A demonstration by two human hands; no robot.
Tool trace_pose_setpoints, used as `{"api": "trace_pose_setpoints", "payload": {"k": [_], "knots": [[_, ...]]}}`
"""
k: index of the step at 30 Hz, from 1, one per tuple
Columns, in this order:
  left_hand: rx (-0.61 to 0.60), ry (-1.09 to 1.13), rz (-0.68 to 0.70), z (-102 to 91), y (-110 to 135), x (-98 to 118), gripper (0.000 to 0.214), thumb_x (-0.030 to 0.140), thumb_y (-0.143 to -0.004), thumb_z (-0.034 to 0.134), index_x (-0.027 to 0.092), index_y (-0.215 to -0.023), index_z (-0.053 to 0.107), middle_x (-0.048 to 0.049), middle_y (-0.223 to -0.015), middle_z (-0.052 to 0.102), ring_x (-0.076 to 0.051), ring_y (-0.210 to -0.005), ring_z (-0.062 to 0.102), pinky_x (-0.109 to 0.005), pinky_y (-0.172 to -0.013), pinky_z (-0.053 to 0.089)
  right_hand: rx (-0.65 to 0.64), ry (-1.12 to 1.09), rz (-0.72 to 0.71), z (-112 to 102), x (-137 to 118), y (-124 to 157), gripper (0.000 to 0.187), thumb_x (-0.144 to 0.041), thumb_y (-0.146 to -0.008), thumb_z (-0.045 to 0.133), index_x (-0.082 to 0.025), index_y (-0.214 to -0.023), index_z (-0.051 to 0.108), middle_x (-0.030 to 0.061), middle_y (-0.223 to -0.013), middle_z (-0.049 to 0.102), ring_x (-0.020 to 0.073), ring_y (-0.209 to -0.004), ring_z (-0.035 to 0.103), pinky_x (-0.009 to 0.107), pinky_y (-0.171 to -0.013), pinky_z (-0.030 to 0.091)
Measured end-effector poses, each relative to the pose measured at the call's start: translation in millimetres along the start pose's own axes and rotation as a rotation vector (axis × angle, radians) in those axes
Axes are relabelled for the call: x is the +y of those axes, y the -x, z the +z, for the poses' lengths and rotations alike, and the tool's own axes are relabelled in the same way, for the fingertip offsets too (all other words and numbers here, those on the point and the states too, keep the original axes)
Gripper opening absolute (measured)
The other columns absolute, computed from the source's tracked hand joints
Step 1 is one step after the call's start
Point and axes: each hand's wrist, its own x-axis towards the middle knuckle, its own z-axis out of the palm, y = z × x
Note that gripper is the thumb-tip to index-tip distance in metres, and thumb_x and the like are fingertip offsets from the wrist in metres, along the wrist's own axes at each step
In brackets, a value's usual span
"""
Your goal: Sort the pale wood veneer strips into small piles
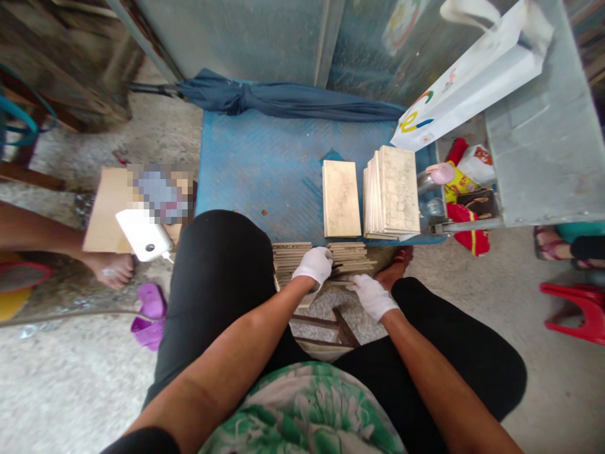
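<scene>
A row of thin wooden boards (290, 254), set on edge and seen along their narrow sides, lies between my knees at the front of the blue surface. My left hand (314, 265), in a white glove, is over the middle of this row with its fingers curled down around board edges; its fingertips are partly hidden. Lower and to the right, my right hand (374, 296), also gloved in white, has its fingers closed at the end of a thin board nearest me. Beyond the row stand a smaller stack of boards (341, 198) and a taller, leaning stack (399, 189).
The blue tabletop (255, 164) carries a folded dark umbrella (293, 103) along its back. A white paper bag (467, 82) leans at the right. On the left, a white power bank (144, 234) rests on cardboard (106, 202), near another person's foot (113, 268). A red stool (574, 309) stands far right.
</scene>
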Motion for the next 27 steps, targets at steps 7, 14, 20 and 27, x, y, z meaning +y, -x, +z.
{"api": "trace_pose_setpoints", "payload": {"k": [7,14,20,27], "knots": [[0.034,0.059,-0.038,-0.2,5.8,8.5,0.022,0.01,-0.069,0.067,0.018,-0.088,0.075,-0.0097,-0.096,0.074,-0.023,-0.098,0.066,-0.029,-0.096,0.045,0.042,-0.029,-0.005,2.9,6.2,1.9,0.033,-0.019,-0.095,0.043,-0.022,-0.121,0.062,0.0075,-0.119,0.062,0.0178,-0.112,0.057,0.025,-0.095,0.042],[0.095,0.142,-0.022,2.4,3.9,8.0,0.023,0.01,-0.074,0.065,0.016,-0.093,0.074,-0.0102,-0.098,0.074,-0.021,-0.095,0.067,-0.028,-0.094,0.046,0.117,-0.107,0.06,-1.0,-2.2,0.8,0.029,-0.023,-0.093,0.049,-0.019,-0.118,0.064,0.008,-0.12,0.064,0.0178,-0.112,0.058,0.027,-0.1,0.041],[0.14,0.222,-0.045,-2.9,7.8,16.1,0.02,0.009,-0.075,0.063,0.015,-0.091,0.074,-0.0109,-0.099,0.074,-0.021,-0.098,0.066,-0.028,-0.095,0.046,0.444,-0.236,-0.007,-15.5,-8.8,20.5,0.028,-0.029,-0.092,0.049,-0.018,-0.11,0.068,0.0066,-0.114,0.067,0.0178,-0.108,0.061,0.031,-0.102,0.042],[0.178,0.312,-0.036,1.5,9.0,13.8,0.016,0.009,-0.075,0.062,0.016,-0.085,0.073,-0.0095,-0.097,0.074,-0.021,-0.097,0.066,-0.029,-0.097,0.046,0.639,-0.307,0.183,-56.3,-30.4,1.5,0.047,-0.047,-0.091,0.049,-0.015,-0.126,0.057,0.011,-0.123,0.061,0.0222,-0.113,0.058,0.035,-0.102,0.042]]}}
